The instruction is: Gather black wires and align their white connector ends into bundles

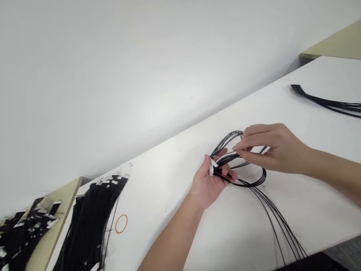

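Observation:
A looped bundle of thin black cables (251, 184) hangs over the white table in front of me. My left hand (210, 180) grips it from the left, near white connectors (212, 165) by the thumb. On the right, my right hand (270, 149) pinches at the upper strands of the loop with thumb and fingertips. From the coil, loose cable ends trail down past the table's front edge. Exactly which strand sits between the right fingertips is hard to make out.
On the left lies a thick pile of black cables with white ends (87, 233), beside a tan rubber band (121, 224). More cables (19, 241) lie on a beige surface farther left. Another black cable bundle (336, 104) rests at right. A white wall (159, 59) stands behind.

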The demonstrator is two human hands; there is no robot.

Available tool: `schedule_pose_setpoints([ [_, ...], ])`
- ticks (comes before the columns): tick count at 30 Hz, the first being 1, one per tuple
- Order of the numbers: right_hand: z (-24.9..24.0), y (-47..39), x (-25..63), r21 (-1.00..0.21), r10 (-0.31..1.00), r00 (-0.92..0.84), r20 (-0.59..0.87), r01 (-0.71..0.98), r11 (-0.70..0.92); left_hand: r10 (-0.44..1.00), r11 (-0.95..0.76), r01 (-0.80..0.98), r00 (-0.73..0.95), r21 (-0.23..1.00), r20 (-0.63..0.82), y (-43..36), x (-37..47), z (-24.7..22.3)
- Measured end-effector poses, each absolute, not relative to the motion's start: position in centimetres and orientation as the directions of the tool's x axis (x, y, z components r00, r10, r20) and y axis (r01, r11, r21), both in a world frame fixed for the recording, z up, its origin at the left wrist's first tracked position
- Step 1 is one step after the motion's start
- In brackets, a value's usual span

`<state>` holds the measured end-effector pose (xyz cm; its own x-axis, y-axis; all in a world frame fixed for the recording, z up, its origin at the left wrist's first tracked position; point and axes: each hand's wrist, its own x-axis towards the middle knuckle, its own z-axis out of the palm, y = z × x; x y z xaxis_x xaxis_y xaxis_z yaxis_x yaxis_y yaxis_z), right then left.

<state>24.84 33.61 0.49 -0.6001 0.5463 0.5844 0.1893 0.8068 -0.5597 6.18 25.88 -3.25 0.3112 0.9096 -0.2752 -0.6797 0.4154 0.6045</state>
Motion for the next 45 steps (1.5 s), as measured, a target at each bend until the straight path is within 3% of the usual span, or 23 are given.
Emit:
schedule_pose_setpoints([
  [4,-0.2,33.5,24.5,-0.444,0.491,-0.608,0.624,0.242,0.863,0.908,0.418,-0.670,0.307,0.613,-0.284,25.9,6.2,-3.3],
  [17,-0.4,33.5,24.4,-0.377,0.458,-0.634,0.623,0.270,0.886,0.914,0.404,-0.646,0.317,0.648,-0.253,25.8,6.3,-3.5],
  [26,-0.7,33.8,24.4,-0.138,0.320,-0.621,0.715,0.322,0.936,0.912,0.406,-0.639,0.334,0.653,-0.241,26.0,6.2,-3.7],
  [45,-0.8,34.0,24.5,-0.090,0.265,-0.602,0.753,0.305,0.948,0.912,0.406,-0.646,0.328,0.646,-0.246,26.0,6.2,-3.7],
])
